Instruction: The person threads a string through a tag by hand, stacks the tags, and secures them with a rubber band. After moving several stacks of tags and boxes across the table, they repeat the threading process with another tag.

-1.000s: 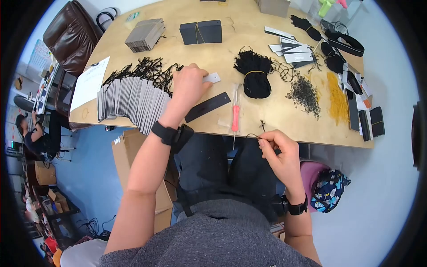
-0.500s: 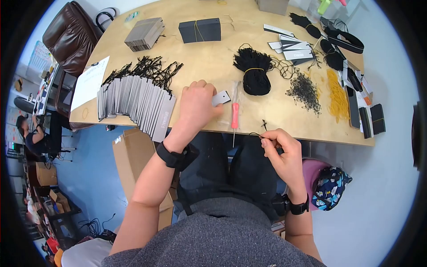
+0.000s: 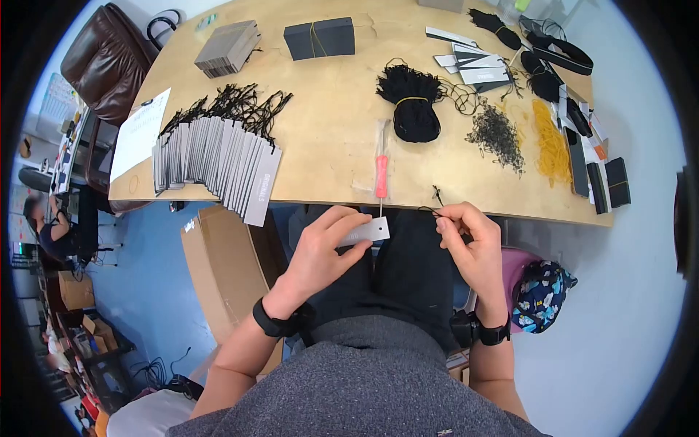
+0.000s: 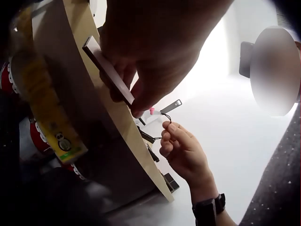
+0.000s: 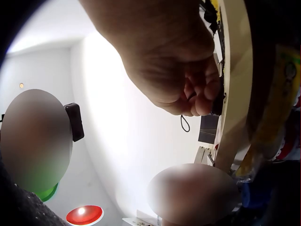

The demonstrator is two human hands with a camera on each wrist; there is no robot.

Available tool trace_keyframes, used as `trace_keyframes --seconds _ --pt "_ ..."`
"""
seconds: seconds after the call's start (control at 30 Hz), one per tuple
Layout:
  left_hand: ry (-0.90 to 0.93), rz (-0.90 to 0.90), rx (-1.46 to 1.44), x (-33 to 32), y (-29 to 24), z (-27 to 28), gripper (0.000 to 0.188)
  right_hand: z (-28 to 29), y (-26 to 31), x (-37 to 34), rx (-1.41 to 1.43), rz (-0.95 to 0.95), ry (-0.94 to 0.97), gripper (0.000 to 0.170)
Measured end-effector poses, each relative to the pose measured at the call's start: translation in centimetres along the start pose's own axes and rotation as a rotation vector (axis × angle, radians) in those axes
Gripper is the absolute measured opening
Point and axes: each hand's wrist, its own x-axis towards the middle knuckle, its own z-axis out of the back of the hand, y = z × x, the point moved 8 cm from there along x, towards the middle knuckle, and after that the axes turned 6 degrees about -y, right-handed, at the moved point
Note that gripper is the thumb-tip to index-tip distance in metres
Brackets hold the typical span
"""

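Pinched between the left hand's (image 3: 320, 251) thumb and fingers is a grey tag (image 3: 368, 231) with a hole at its outer end, held just off the table's front edge. The left wrist view shows that tag (image 4: 110, 70) nearly edge-on. Thumb and fingertips of the right hand (image 3: 472, 240) pinch a thin black cord (image 3: 428, 210); its loop (image 5: 185, 124) hangs from the fingers in the right wrist view. Tag and cord are apart. Between the hands, a red-handled tool (image 3: 381, 175) lies with its thin shaft over the edge.
A fanned row of grey tags (image 3: 218, 156) with black cords lies at the left. A black cord bundle (image 3: 416, 116), small dark pins (image 3: 495, 137) and yellow bands (image 3: 550, 142) lie right of centre. Farther back stand a dark banded stack (image 3: 319, 39) and a grey stack (image 3: 227, 48).
The left hand has come from the table, beside the tag row, back to the front edge with the tag. The right hand stays near its place, still pinching the cord. The view has shifted slightly.
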Motion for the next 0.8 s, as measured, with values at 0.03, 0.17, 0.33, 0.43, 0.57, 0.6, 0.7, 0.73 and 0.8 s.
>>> trace_keyframes --seconds 0.03,0.17,0.33,0.43,0.57,0.6,0.7,0.73,0.8 --pt "-0.019 0.030 -0.025 -0.4 0.5 -0.2 0.037 -0.3 0.0 0.0 0.010 0.005 0.004 0.008" --pt "-0.088 0.113 -0.070 -0.7 1.1 -0.2 0.033 -1.1 0.4 -0.1 -0.010 0.025 0.032 0.009" --pt "0.009 0.281 -0.071 0.0 3.2 -1.3 0.028 -3.2 0.5 -1.0 0.066 -0.015 0.126 0.010" --pt "0.091 0.370 -0.147 0.6 4.1 -2.3 0.026 -4.7 -0.1 -1.6 0.105 -0.078 0.159 0.012" --pt "0.035 0.350 -0.279 0.2 4.4 -2.7 0.027 -6.2 -1.6 -1.6 0.074 -0.136 0.159 0.012" --pt "0.036 0.351 -0.277 0.1 4.5 -2.7 0.027 -6.4 -1.9 -1.6 0.039 -0.122 0.147 0.012" --pt "0.072 0.424 -0.359 -0.3 5.0 -3.3 0.028 -6.2 -2.8 -1.7 -0.146 -0.001 0.070 0.011" --pt "0.075 0.442 -0.426 -0.5 5.2 -3.4 0.028 -6.3 -3.3 -1.8 -0.147 -0.001 0.070 0.011" --pt "0.076 0.462 -0.494 -0.9 5.6 -3.4 0.028 -6.0 -4.7 -2.3 -0.077 -0.103 0.070 0.013"
